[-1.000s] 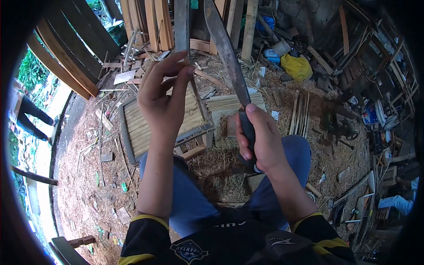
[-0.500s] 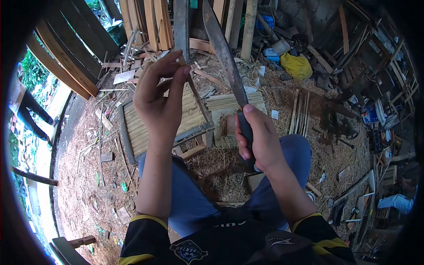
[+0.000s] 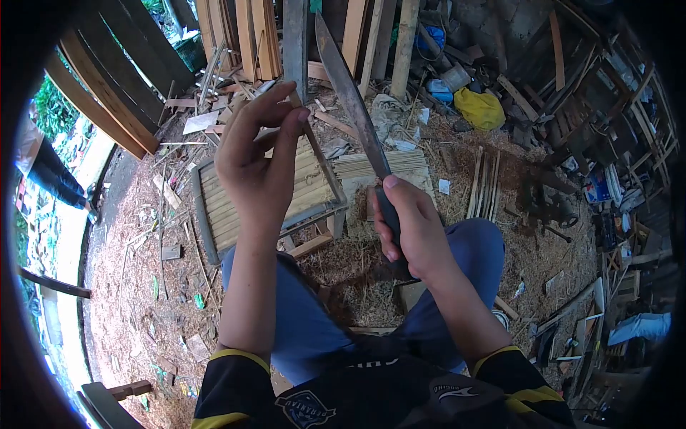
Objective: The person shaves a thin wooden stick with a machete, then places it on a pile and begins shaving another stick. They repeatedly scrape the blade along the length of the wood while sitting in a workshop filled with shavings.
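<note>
In my right hand is a large machete-like knife, its dark handle wrapped by my fingers with the thumb near the blade's base. The long, stained blade points up and away, tilted left. My left hand is raised beside it, index finger and thumb pinched on what looks like a thin wooden stick; only a short bit of it shows. Below my left hand stands a low bench with bamboo slats and a dark frame. A bundle of thin sticks lies beyond the knife handle.
Wood shavings cover the floor. Several long strips lie to the right, near a yellow sack. Planks lean at the back. Scrap wood piles up along the right. Another person's legs show at far left.
My right hand has shifted slightly left, and the blade's tip has swung left towards the raised left hand. The left hand stays almost still. The other person's legs at far left have moved a little.
</note>
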A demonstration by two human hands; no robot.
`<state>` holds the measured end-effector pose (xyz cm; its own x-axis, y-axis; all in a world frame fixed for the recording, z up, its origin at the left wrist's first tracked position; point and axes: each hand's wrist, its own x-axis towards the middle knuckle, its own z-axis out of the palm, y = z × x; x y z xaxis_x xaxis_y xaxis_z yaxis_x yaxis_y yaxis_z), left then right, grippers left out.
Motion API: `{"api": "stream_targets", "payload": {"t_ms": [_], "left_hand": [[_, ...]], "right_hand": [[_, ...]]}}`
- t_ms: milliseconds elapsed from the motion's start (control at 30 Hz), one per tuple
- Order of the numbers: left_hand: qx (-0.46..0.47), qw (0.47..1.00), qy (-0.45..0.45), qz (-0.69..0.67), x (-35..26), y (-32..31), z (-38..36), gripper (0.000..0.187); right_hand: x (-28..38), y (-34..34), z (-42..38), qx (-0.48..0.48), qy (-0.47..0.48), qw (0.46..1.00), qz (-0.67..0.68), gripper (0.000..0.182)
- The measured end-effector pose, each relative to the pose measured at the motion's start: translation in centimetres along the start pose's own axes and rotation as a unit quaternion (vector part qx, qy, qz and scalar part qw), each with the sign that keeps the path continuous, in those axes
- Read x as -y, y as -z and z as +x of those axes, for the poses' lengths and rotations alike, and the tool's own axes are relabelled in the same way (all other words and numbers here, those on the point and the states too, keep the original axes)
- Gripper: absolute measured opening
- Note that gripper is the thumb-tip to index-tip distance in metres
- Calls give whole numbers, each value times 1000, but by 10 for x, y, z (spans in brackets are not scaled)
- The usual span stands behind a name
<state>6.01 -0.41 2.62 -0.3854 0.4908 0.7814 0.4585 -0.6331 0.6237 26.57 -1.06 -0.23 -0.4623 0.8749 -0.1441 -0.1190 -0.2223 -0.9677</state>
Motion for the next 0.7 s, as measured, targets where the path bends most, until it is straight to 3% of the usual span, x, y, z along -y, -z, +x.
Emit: {"api": "stream_targets", "payload": {"t_ms": [700], "left_hand": [[4,1000,3,23,-9,3,-9,28]], "right_hand": [[-25,-14,-6,8,-47,999,16,44]]}}
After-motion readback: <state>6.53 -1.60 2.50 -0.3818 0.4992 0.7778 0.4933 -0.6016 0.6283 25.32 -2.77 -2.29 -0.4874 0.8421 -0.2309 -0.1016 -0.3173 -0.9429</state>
